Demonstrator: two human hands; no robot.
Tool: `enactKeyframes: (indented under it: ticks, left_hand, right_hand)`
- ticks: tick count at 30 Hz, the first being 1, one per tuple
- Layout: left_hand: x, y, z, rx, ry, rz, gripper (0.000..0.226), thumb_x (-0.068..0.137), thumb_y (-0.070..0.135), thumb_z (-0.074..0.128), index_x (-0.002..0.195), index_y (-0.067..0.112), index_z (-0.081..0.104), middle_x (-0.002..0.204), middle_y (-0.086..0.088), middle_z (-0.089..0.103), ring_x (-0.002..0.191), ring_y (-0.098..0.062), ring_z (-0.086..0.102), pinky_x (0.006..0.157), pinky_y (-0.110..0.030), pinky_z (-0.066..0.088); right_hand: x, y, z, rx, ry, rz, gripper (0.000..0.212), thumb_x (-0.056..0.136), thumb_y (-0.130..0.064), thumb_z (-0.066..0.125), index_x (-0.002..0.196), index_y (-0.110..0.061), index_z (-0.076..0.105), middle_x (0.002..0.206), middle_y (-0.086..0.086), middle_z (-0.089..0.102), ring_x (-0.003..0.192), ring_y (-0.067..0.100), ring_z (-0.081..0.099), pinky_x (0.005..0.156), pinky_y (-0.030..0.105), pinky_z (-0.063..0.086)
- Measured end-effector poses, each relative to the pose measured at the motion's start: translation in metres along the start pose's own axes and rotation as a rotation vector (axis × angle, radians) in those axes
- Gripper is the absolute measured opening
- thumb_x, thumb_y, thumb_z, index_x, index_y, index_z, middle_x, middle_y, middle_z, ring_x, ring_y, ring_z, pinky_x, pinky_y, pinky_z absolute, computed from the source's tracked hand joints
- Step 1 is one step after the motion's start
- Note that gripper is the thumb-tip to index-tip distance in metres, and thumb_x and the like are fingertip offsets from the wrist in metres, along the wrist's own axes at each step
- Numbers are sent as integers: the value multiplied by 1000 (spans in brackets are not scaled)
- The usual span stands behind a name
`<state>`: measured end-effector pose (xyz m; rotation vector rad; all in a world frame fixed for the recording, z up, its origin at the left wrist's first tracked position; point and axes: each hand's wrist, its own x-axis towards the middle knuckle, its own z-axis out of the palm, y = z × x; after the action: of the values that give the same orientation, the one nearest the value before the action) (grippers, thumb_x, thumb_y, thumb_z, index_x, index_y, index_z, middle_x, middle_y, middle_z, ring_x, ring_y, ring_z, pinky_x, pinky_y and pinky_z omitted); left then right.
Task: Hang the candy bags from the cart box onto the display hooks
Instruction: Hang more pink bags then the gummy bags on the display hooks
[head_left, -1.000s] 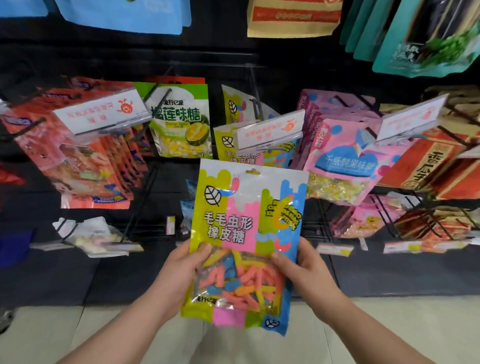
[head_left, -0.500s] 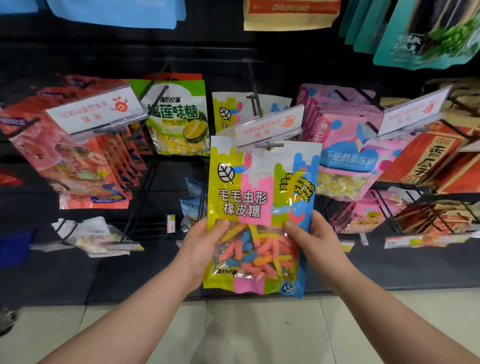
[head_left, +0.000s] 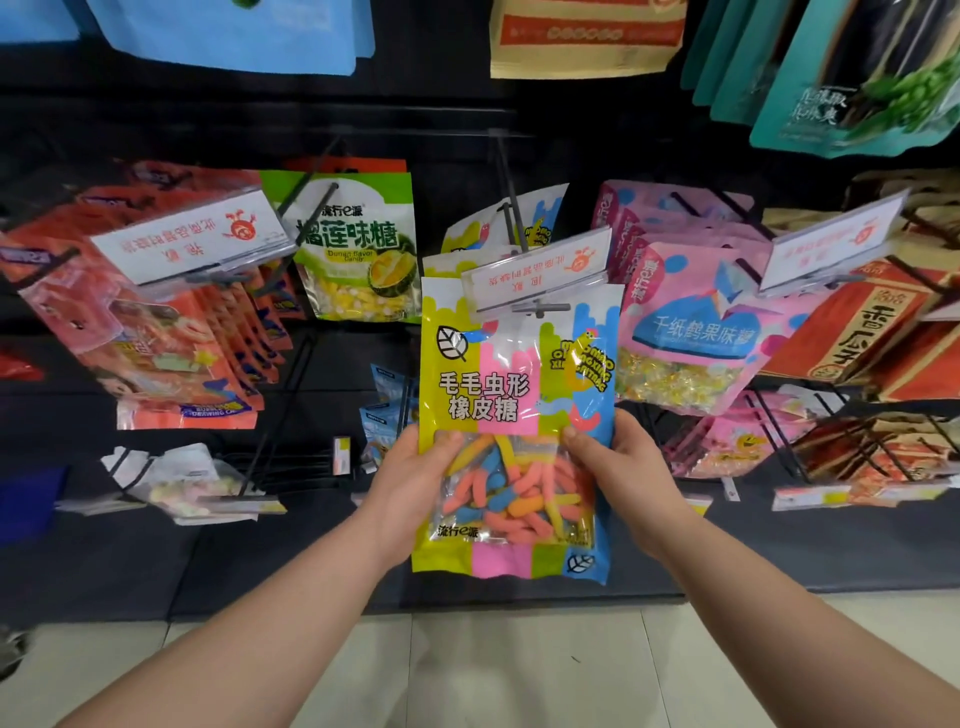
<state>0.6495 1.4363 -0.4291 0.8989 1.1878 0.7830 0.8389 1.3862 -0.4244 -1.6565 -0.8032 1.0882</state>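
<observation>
Left hand (head_left: 415, 470) and right hand (head_left: 626, 462) are gripping the candy bag (head_left: 498, 395) by its side edges, its top sitting just under the price tag (head_left: 537, 267); light, floppy, slippery film is probably favouring this two-sided hold.

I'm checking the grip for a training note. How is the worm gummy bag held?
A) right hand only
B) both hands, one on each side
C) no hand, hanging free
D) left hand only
B: the left hand and the right hand each grip one side edge of the worm gummy bag.
</observation>
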Motion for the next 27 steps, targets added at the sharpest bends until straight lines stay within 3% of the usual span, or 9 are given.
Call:
enactKeyframes:
  ticks: [4, 9, 14, 18, 21, 27]
  left_hand:
    - [21, 6, 5, 36, 61, 9, 19, 94, 19, 59, 110, 10, 62, 110, -12, 69, 103, -30, 66, 92, -46, 53]
    - [48, 9, 8, 121, 118, 14, 19, 92, 26, 60, 106, 15, 66, 105, -9, 71, 99, -29, 67, 90, -49, 54]
    - [72, 18, 15, 192, 168, 73, 12, 95, 20, 56, 104, 15, 61, 100, -4, 66, 88, -18, 62, 70, -27, 49]
    - [84, 22, 18, 244, 196, 83, 13, 95, 21, 56, 101, 12, 62, 100, -8, 64, 83, -19, 61, 63, -25, 46]
    - [89, 23, 17, 326, 209, 77, 18, 95, 20, 56, 105, 8, 64, 99, -7, 62, 81, -18, 57, 57, -22, 42]
    - [96, 24, 11, 474, 236, 65, 22, 93, 24, 58, 101, 4, 61, 103, -13, 63, 93, -26, 59, 69, -30, 44]
  right_hand:
    - [22, -9, 5, -39, 16, 6, 16, 88, -16, 65, 104, -15, 61, 107, 8, 70, 96, 24, 68, 91, 43, 54]
    - [46, -17, 9, -152, 50, 1, 12, 87, -20, 66, 98, -15, 61, 93, 2, 68, 88, 22, 65, 86, 39, 54]
    - [69, -26, 12, -224, 63, -7, 17, 89, -21, 64, 100, -10, 57, 85, 3, 63, 75, 17, 58, 65, 29, 48]
    - [81, -26, 15, -297, 88, 8, 32, 89, -27, 65, 111, -4, 58, 104, 11, 66, 90, 23, 61, 81, 37, 50]
    - [84, -24, 15, -346, 85, 16, 34, 90, -28, 62, 114, -4, 56, 108, 10, 62, 94, 23, 58, 85, 36, 48]
    - [86, -17, 15, -445, 76, 21, 43, 91, -33, 61, 120, -3, 53, 118, 14, 61, 103, 29, 58, 87, 38, 49]
